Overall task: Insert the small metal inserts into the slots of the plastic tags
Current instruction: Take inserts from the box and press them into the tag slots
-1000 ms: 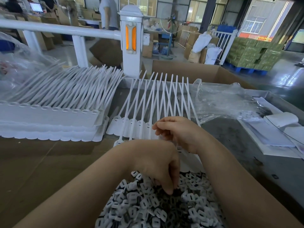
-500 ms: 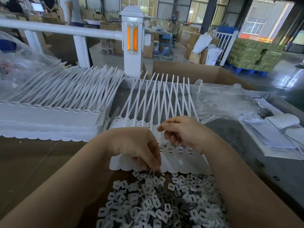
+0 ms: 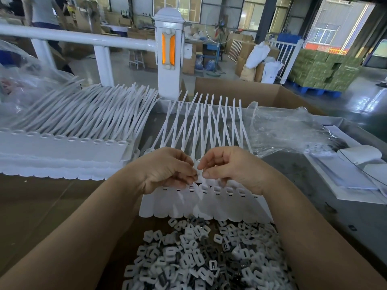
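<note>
Both hands meet over the middle of the counter [image 3: 52, 206], above a row of joined white plastic tags [image 3: 209, 204] whose long tails fan out toward the far edge. The left hand [image 3: 167, 170] has its fingers curled, thumb and forefinger pinching something small at the head of one tag; it is too small to make out clearly. The right hand [image 3: 228, 168] faces it with fingers bent, thumb and forefinger tips pressed at the same spot, just touching the left fingertips. At the near edge, between the forearms, lies a heap of small inserts [image 3: 201, 258], white and dark pieces mixed. A stack of more tag strips [image 3: 62, 151] sits toward the left edge. Crumpled clear plastic bags [image 3: 282, 130] lie toward the far right, beside a cardboard box [image 3: 251, 91].
</note>
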Motion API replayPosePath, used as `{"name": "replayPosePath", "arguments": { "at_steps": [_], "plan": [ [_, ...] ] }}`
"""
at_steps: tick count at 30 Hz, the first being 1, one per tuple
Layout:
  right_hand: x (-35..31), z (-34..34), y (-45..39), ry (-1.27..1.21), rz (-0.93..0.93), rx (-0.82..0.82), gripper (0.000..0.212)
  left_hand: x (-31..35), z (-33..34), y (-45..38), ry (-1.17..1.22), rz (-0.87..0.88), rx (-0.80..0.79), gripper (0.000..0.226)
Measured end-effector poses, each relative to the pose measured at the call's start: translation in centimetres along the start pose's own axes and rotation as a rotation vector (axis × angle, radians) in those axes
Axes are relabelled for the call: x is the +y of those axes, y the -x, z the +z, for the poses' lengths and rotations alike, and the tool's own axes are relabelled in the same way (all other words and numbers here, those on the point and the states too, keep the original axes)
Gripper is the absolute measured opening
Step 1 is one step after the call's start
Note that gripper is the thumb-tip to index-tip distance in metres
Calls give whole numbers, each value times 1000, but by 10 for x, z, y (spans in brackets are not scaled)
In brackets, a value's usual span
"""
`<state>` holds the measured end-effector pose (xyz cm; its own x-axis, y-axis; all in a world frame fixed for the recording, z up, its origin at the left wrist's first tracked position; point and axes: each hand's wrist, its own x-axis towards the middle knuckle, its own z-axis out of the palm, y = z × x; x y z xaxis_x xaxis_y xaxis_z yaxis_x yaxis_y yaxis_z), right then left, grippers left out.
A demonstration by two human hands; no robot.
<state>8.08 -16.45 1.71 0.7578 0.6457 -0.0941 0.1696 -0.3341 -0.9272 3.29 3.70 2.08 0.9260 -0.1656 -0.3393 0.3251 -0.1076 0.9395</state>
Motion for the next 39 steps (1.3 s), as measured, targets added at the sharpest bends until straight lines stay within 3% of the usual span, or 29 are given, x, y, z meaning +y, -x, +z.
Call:
{"name": "replayPosePath", "arguments": {
  "at_steps": [11, 17, 22, 39],
  "plan": [
    [6, 6, -6, -12, -42, 119, 7, -3, 2, -5, 144, 39, -5, 12],
    [6, 9, -11, 7, 35, 228, 5, -5, 7, -8, 54, 152, 75, 8],
    [6, 10, -11, 8, 101, 185, 8, -9, 6, -12, -104, 239, 168, 4],
    [8, 8, -13, -176, 148, 193, 8, -12, 11, -14, -81, 288, 142, 17]
  ]
}}
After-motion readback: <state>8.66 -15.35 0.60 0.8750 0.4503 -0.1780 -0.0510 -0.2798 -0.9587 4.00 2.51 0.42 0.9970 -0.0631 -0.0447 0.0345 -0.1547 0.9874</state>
